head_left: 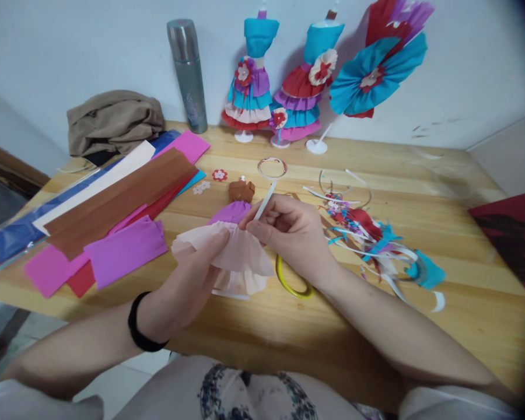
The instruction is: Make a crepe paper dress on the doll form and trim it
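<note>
My left hand [196,268], a black band [142,329] round its wrist, pinches the gathered top edge of a pale pink crepe paper ruffle [254,254] between thumb and fingers. At the right end of that gathered edge, the fingertips of my right hand [295,230] are closed on a narrow white strip [266,199] that points up and away. Just behind the ruffle lies a small dress form with a brown top [240,191] and a purple skirt [230,213]; its lower part is hidden. A yellow ring [293,286] lies under my right wrist, partly covered.
Folded crepe paper sheets [122,201] spread over the table's left. Along the wall stand a flask [188,76], two dressed forms [249,76] [306,81] and a large blue paper flower [376,76]. Paper scraps [367,227] litter the right. A bracelet-like ring [272,168] lies mid-table.
</note>
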`<state>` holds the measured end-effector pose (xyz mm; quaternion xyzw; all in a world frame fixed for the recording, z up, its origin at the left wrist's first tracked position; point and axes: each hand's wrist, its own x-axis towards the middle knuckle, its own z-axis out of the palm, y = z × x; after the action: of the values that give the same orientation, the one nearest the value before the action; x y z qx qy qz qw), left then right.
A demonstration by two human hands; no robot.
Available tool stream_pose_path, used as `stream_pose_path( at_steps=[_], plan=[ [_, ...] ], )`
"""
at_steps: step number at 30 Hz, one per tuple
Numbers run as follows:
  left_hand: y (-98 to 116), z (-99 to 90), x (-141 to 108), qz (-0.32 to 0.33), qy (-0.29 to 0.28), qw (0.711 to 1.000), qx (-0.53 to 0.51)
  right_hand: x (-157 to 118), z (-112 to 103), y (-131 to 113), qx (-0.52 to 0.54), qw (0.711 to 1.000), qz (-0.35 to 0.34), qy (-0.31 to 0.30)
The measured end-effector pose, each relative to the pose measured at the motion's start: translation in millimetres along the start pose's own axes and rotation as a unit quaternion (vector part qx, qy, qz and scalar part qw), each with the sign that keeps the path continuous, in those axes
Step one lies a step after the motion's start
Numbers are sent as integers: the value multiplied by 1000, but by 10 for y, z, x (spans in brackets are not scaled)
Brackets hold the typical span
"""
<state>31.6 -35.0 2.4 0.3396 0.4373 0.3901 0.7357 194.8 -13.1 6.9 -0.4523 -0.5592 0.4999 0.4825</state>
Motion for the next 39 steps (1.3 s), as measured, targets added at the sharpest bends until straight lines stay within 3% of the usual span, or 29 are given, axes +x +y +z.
stream_pose_path(
  at_steps=[7, 14, 28, 32, 39],
  plan=[
    [53, -44, 28, -22, 86, 994, -60, -6, -38, 100, -123, 992, -26, 27],
    [169, -29, 28, -60, 104, 989, -91, -30, -53, 29, -158, 987, -21, -2],
    [144, -113, 43, -76, 98, 983, -135, -62, -54, -20, -266, 962, -55, -6],
    [181, -105, 33, -86, 127, 978, -139, -48, -79, -25, -325, 942, -83, 3],
    [244, -61, 55, -114, 170, 961, -189, -49, -105, -25, -376, 925, -56, -28]
  ],
)
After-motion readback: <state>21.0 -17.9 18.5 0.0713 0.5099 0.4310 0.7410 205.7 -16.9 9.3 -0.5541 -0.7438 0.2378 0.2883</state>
